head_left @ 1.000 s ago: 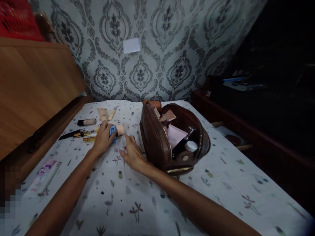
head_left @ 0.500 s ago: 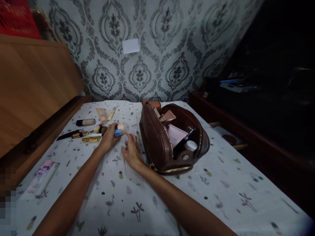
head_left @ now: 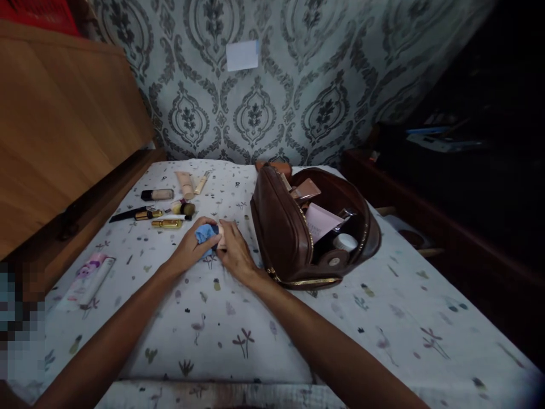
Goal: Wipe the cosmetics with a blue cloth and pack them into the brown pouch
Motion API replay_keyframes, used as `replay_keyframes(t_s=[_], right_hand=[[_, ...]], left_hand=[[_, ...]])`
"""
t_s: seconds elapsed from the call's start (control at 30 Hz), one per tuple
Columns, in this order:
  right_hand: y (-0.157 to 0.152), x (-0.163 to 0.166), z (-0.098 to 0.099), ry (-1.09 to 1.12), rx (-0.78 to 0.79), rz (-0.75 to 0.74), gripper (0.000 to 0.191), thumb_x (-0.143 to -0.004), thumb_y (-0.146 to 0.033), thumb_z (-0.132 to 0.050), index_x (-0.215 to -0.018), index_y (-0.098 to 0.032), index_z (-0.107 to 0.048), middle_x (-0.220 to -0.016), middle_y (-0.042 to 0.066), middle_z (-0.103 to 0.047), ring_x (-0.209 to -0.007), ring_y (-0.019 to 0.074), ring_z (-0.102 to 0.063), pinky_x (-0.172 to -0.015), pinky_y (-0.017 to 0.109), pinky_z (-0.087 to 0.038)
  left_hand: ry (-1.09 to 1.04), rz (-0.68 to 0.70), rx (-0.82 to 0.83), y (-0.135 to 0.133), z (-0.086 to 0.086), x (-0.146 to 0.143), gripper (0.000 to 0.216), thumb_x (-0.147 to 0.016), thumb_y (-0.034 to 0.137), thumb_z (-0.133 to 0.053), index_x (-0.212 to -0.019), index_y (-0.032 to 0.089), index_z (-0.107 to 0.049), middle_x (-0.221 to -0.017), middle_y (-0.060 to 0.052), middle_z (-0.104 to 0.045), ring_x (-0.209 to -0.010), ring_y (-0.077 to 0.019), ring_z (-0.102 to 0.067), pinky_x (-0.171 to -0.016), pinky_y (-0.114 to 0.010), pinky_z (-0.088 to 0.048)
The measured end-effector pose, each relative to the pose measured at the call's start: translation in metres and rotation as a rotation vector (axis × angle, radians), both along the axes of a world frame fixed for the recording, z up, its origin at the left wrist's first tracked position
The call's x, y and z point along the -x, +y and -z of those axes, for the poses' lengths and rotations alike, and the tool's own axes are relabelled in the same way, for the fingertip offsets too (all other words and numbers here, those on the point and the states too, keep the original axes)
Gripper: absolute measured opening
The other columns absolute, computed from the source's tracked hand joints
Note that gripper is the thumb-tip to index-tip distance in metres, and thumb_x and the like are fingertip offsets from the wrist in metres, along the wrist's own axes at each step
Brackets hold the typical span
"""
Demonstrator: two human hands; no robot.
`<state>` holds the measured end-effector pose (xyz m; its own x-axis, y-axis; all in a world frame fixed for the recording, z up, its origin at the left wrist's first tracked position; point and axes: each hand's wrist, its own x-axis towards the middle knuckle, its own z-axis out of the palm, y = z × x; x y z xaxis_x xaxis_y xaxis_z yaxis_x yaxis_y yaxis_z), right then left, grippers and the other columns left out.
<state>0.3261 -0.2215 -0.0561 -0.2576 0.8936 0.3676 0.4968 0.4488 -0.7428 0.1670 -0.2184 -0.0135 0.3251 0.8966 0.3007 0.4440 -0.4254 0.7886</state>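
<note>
My left hand (head_left: 191, 250) is closed around a crumpled blue cloth (head_left: 205, 233) and the dark part of a small container pressed against it. The fingers of my right hand (head_left: 237, 254) grip the pale beige end of that small container (head_left: 221, 237). Most of the container is covered by fingers, so its exact kind does not show. Just right of my right hand stands an unzipped brown cosmetic bag (head_left: 279, 221). Inside it are a pale pink tube (head_left: 321, 220), a pinkish-brown tube (head_left: 307, 189) and a white-lidded jar (head_left: 345, 243).
On the patterned sheet to the left lie a foundation bottle (head_left: 157, 195), a beige tube (head_left: 184, 184), a gold tube (head_left: 166, 224), a makeup brush (head_left: 187, 208) and a pink-and-white package (head_left: 87, 278). A wooden cabinet (head_left: 72, 108) borders the left side.
My left hand has drawn the cloth and container nearer and away from the other cosmetics. My right hand, earlier apart, now grips the container's beige end. The view has tilted down slightly.
</note>
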Motion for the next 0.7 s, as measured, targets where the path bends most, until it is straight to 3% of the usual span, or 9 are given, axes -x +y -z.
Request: replay_keyframes(t_s=[0.1, 0.17, 0.27, 0.37, 0.47, 0.6, 0.7], right_hand=[[-0.004, -0.002, -0.002, -0.01, -0.023, -0.043, 0.061, -0.076, -0.007, -0.057, -0.135, -0.013, -0.047, -0.127, 0.015, -0.054, -0.121, 0.0275, -0.054, -0.107, 0.043, -0.045], [-0.007, -0.001, -0.003, 0.012, -0.048, -0.101, 0.059, -0.076, -0.008, -0.06, -0.133, -0.014, -0.048, -0.128, 0.015, -0.054, -0.122, 0.0272, -0.053, -0.108, 0.043, -0.044], [-0.01, 0.002, -0.002, 0.105, -0.079, -0.157, 0.056, -0.077, -0.014, -0.064, -0.131, -0.018, -0.049, -0.129, 0.014, -0.055, -0.122, 0.0271, -0.054, -0.107, 0.043, -0.044], [-0.011, 0.007, -0.002, 0.216, -0.059, -0.108, 0.056, -0.074, -0.023, -0.07, -0.127, -0.018, -0.052, -0.123, 0.013, -0.058, -0.117, 0.0281, -0.057, -0.104, 0.044, -0.045], [-0.01, 0.01, -0.002, 0.335, 0.047, -0.051, 0.056, -0.072, -0.029, -0.071, -0.123, -0.018, -0.052, -0.119, 0.011, -0.06, -0.11, 0.0265, -0.059, -0.098, 0.041, -0.048], [-0.005, 0.011, -0.001, 0.504, 0.246, -0.029, 0.058, -0.071, -0.036, -0.071, -0.121, -0.018, -0.049, -0.109, 0.007, -0.063, -0.095, 0.0211, -0.062, -0.084, 0.035, -0.053], [0.0, 0.01, 0.0, 0.552, 0.342, 0.001, 0.052, -0.068, -0.037, -0.07, -0.113, -0.018, -0.051, -0.096, 0.003, -0.064, -0.08, 0.0177, -0.06, -0.073, 0.031, -0.052]], left_hand=[[-0.047, -0.045, 0.06, 0.001, 0.002, 0.0, 0.031, -0.091, 0.051, -0.055, -0.092, 0.02, -0.057, -0.084, 0.001, -0.059, -0.083, -0.0174, -0.056, -0.082, -0.029, -0.045], [-0.162, -0.152, 0.158, 0.002, 0.003, 0.002, 0.039, -0.089, 0.057, -0.056, -0.076, 0.02, -0.054, -0.068, 0.003, -0.051, -0.07, -0.0152, -0.051, -0.072, -0.028, -0.044], [-0.419, -0.319, 0.338, 0.005, 0.007, 0.002, 0.046, -0.078, 0.063, -0.066, -0.07, 0.019, -0.054, -0.063, 0.004, -0.05, -0.064, -0.0138, -0.049, -0.065, -0.027, -0.043], [-0.553, -0.357, 0.412, 0.006, 0.012, 0.0, 0.052, -0.07, 0.069, -0.069, -0.074, 0.018, -0.056, -0.068, 0.002, -0.056, -0.064, -0.0143, -0.053, -0.063, -0.027, -0.046], [-0.548, -0.328, 0.405, 0.006, 0.015, -0.003, 0.055, -0.074, 0.072, -0.065, -0.079, 0.018, -0.059, -0.074, 0.0, -0.061, -0.072, -0.0164, -0.058, -0.07, -0.028, -0.05], [-0.31, -0.141, 0.215, 0.0, 0.012, -0.002, 0.055, -0.09, 0.067, -0.049, -0.107, 0.017, -0.063, -0.098, -0.005, -0.07, -0.1, -0.0223, -0.063, -0.092, -0.032, -0.05], [-0.098, -0.034, 0.067, -0.005, 0.007, 0.0, 0.058, -0.091, 0.057, -0.055, -0.133, 0.018, -0.053, -0.126, -0.01, -0.065, -0.117, -0.0254, -0.061, -0.105, -0.036, -0.045]])
